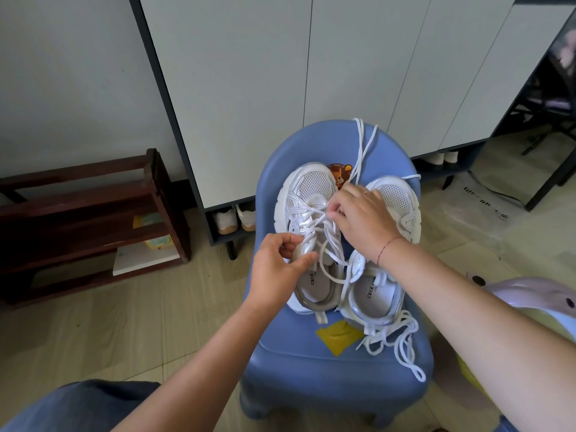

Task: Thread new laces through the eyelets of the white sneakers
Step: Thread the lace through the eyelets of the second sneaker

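Step in hand, by judgement: lacing the left sneaker [307, 194] on the chair [311, 353] seat, about midway up its eyelets; the left hand [277, 269] pinches its side, the right hand [361, 219] pinches the lace [311, 212], which next needs pulling taut and feeding through the next eyelet.

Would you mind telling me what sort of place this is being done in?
Probably a home entryway: shoes sit under a tall white cabinet, a wooden rack stands against the wall, and the white sneakers rest on a small blue chair.
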`<state>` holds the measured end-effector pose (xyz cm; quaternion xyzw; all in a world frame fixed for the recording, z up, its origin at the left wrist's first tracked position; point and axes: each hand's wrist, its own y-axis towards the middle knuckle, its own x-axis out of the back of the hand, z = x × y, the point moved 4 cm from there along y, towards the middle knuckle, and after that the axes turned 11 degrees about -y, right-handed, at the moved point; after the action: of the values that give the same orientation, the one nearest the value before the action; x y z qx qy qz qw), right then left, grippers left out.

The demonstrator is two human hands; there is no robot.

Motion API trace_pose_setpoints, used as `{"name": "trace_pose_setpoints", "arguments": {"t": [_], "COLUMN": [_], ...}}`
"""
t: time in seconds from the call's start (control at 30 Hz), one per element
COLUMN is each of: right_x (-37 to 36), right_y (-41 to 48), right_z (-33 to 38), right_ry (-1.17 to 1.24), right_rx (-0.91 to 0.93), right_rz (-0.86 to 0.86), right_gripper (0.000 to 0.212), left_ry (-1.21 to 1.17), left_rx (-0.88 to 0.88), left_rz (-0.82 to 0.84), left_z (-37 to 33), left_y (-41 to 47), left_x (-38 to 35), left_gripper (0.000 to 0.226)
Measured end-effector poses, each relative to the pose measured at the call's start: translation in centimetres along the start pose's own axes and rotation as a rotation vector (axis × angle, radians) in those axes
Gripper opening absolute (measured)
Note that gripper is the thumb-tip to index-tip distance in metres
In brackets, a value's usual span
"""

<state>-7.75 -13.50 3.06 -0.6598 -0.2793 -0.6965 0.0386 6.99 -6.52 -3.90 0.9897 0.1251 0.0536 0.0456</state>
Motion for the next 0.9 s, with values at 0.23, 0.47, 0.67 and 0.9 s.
{"name": "trace_pose_setpoints", "arguments": {"t": [0.23,0.47,0.67,0.9], "right_x": [-1.6,-0.1,-0.4,-1.4], "right_y": [-2.7,-0.2,-0.8,-2.5], "right_z": [-0.9,-1.2,-0.9,-0.9], "right_ry": [0.238,0.105,0.215,0.289], "right_rx": [-0.164,-0.124,-0.136,-0.172], "right_rz": [0.062,0.01,-0.016,-0.067], "right_gripper": [0.022,0.018,0.024,0.044], "left_ry": [-0.009,-0.006,-0.01,-0.001], "left_rx": [0.006,0.004,0.006,0.01], "left_rz": [-0.008,-0.002,-0.004,-0.004], "left_z": [0.1,0.0,0.2,0.2], "left_y": [0.0,0.0,0.1,0.1], "left_x": [-0.2,-0.2,0.0,-0.1], "left_gripper": [0.033,0.033,0.033,0.032]}}
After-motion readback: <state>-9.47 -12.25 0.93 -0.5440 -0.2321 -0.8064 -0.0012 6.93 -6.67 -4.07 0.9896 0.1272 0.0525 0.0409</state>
